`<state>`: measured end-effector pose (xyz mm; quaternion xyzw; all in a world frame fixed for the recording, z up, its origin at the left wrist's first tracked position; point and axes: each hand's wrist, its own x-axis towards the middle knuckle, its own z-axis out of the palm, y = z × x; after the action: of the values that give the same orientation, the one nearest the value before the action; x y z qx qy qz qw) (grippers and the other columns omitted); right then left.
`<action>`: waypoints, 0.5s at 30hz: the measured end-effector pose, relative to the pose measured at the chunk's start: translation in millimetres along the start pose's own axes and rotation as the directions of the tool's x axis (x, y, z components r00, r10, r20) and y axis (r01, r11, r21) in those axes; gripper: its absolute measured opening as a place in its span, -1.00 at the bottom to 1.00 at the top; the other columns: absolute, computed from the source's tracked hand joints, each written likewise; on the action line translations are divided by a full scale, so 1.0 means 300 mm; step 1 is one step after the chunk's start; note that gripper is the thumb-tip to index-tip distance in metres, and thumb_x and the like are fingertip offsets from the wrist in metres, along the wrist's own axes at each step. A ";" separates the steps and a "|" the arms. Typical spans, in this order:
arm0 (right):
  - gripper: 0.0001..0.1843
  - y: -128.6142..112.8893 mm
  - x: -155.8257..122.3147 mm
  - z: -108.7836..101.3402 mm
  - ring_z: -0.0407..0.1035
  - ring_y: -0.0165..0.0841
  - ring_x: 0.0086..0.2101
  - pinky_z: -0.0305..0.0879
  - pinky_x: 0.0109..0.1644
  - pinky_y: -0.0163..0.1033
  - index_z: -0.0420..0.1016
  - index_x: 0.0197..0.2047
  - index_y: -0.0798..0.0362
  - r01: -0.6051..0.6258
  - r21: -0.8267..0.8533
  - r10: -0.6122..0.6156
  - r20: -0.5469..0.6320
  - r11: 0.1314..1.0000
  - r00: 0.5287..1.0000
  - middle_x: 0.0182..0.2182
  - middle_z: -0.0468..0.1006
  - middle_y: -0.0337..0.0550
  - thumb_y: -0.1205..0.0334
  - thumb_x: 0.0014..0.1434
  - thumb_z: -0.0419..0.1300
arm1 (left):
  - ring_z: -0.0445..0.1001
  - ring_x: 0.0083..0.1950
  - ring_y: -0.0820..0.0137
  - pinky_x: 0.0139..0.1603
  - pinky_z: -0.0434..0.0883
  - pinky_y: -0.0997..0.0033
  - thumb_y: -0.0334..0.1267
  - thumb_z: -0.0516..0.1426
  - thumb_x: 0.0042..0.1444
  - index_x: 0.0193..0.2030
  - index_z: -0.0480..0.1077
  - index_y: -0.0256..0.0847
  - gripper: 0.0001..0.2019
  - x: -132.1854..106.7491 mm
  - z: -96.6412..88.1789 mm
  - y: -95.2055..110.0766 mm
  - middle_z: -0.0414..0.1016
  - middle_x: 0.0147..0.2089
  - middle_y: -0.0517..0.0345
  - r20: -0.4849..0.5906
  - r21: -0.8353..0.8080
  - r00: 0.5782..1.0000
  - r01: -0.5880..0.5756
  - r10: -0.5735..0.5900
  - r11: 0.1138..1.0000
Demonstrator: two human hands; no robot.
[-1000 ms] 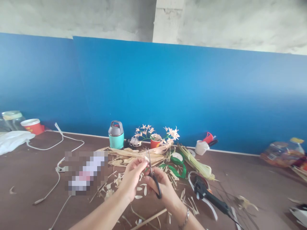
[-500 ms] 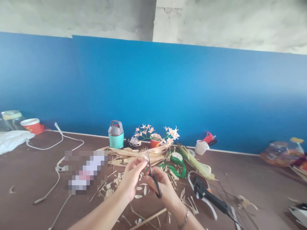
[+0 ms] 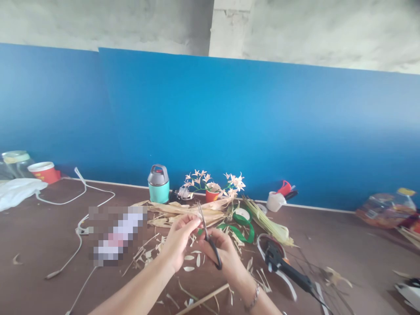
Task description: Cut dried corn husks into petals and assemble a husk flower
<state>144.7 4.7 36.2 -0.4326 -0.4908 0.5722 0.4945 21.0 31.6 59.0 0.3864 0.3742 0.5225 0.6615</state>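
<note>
Blue panels point(image 3: 197, 109) rise behind a brown bench point(image 3: 328, 236), and a pair of scissors point(image 3: 207, 236) is held above its middle. Far to the left of the scissors are a glass jar point(image 3: 16, 159), a white plastic bag point(image 3: 21, 192) and a red tub point(image 3: 46, 173). Nearer on that side, a white cable point(image 3: 52, 275) winds past an object blurred into squares point(image 3: 120, 236). Beyond the scissors and to their left stands a turquoise flask point(image 3: 159, 192) with a grey lid, and dry husks point(image 3: 179, 209) lie behind the blades. Just left of the scissors, the left hand point(image 3: 182, 236) has its fingertips pinched together beside the blades; whatever is between them is too small to make out. Pale petal-shaped pieces point(image 3: 188, 269) lie below. Wrapped around the scissors' black handles is the grip of the right hand point(image 3: 225, 249), with a bracelet at its wrist. Behind the scissors, slightly right, a red cup point(image 3: 211, 197) stands among pale flowers point(image 3: 235, 181). Further right of the scissors come green ribbon point(image 3: 252, 234), a greenish husk bundle point(image 3: 271, 223) and a black corded tool point(image 3: 288, 267).
</note>
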 end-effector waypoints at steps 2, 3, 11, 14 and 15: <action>-0.64 -0.004 0.000 0.001 -0.03 -0.62 -0.74 -0.10 -0.71 -0.48 0.41 -0.48 0.11 0.001 -0.011 -0.001 0.009 1.000 1.000 -0.76 0.20 -0.45 0.03 -0.19 0.39 | 0.35 -0.46 0.49 -0.39 0.25 0.50 -0.26 0.22 -0.12 -0.57 0.35 -0.22 -0.85 0.001 -0.003 0.001 0.40 -0.52 0.26 -0.009 0.018 1.000 -0.003 0.003 1.000; -0.65 -0.006 0.000 0.000 -0.04 -0.62 -0.74 -0.11 -0.71 -0.48 0.41 -0.48 0.11 0.002 -0.019 -0.002 0.012 1.000 1.000 -0.76 0.20 -0.45 0.03 -0.19 0.39 | 0.36 -0.44 0.48 -0.37 0.25 0.50 -0.27 0.21 -0.11 -0.58 0.36 -0.23 -0.86 0.002 -0.005 0.001 0.40 -0.52 0.25 -0.012 0.028 1.000 -0.006 0.006 1.000; -0.65 -0.016 -0.001 -0.010 -0.03 -0.62 -0.72 -0.12 -0.69 -0.47 0.40 -0.50 0.12 0.000 -0.043 0.001 0.020 0.999 1.000 -0.74 0.22 -0.42 0.04 -0.19 0.39 | 0.39 -0.44 0.47 -0.31 0.29 0.49 -0.29 0.20 -0.09 -0.55 0.40 -0.24 -0.89 0.008 -0.020 0.008 0.43 -0.51 0.23 0.040 0.039 0.999 0.003 -0.004 0.999; -0.64 -0.017 -0.002 -0.012 -0.02 -0.61 -0.71 -0.12 -0.68 -0.46 0.39 -0.51 0.12 0.002 -0.043 -0.001 0.022 0.999 1.000 -0.74 0.23 -0.41 0.04 -0.21 0.40 | 0.41 -0.45 0.45 -0.32 0.30 0.48 -0.27 0.21 -0.10 -0.54 0.42 -0.24 -0.89 0.007 -0.020 0.016 0.44 -0.51 0.22 0.056 0.036 0.998 0.017 -0.019 0.999; -0.64 -0.017 -0.002 -0.012 -0.02 -0.60 -0.71 -0.12 -0.68 -0.46 0.40 -0.51 0.12 0.001 -0.042 -0.001 0.024 0.999 1.000 -0.73 0.23 -0.41 0.04 -0.21 0.40 | 0.41 -0.44 0.44 -0.32 0.30 0.48 -0.27 0.21 -0.11 -0.54 0.42 -0.23 -0.89 0.008 -0.021 0.018 0.44 -0.50 0.22 0.059 0.036 0.998 0.022 -0.025 0.999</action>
<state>149.0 4.6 40.8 -0.4357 -0.5085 0.5667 0.4799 13.4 35.5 61.1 0.4092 0.3681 0.4962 0.6715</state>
